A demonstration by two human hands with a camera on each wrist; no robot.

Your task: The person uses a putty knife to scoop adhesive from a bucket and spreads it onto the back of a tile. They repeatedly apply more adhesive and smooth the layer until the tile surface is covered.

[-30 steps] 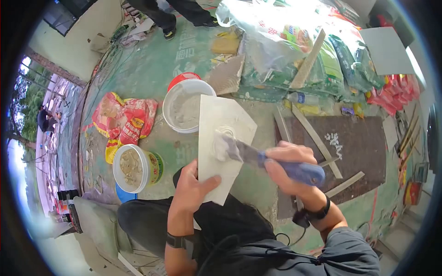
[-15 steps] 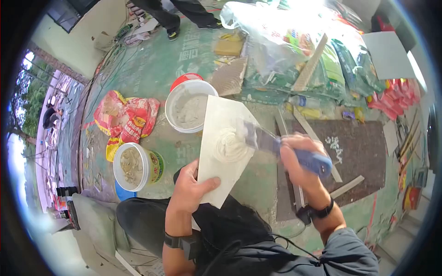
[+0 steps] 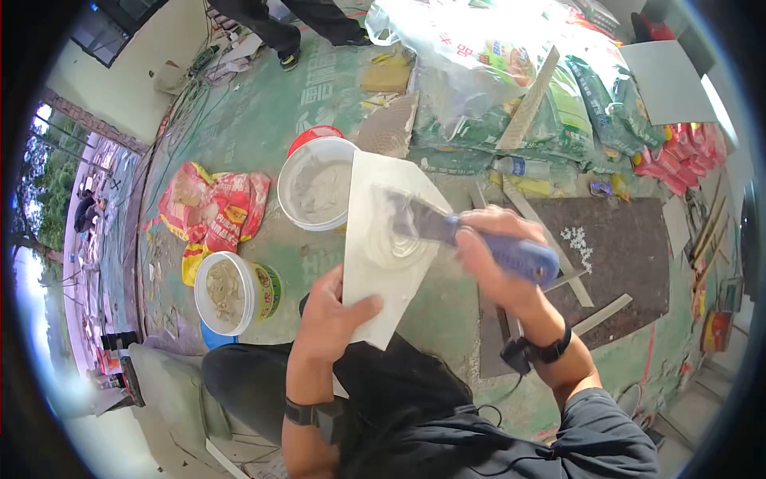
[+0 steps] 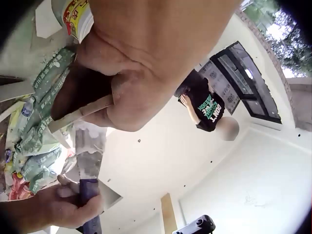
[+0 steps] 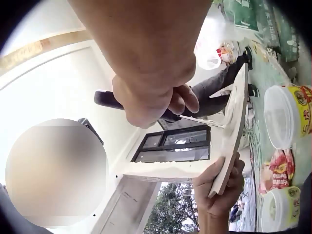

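My left hand (image 3: 325, 315) holds a pale, flat tile piece (image 3: 369, 297) with slanted corners, thumb on the face and fingers behind. A swirl of white paste (image 3: 381, 249) covers the middle of that face. In my right hand (image 3: 511, 291) I grip a putty knife by its blue handle (image 3: 531, 259), and its broad metal blade (image 3: 423, 222) lies over the upper part of the paste. From the right wrist view, the tile (image 5: 235, 141) appears nearly edge-on, the blade meeting its coated side. The left wrist view shows the tile's edge (image 4: 80, 113) at my left fingers.
Two buckets stand on the green floor: one (image 3: 285, 180) with grey-white residue, one (image 3: 249, 299) with beige paste. A red-yellow bag (image 3: 219, 203) lies beside them. Filled sacks (image 3: 479, 136) are piled ahead; a dark board (image 3: 630, 271) with strips lies right. Another person's legs (image 3: 267, 32) are ahead.
The putty knife has swept across the paste, right and then back up-left, spreading it into a wider, flatter swirl. My left hand keeps its hold on the tile.
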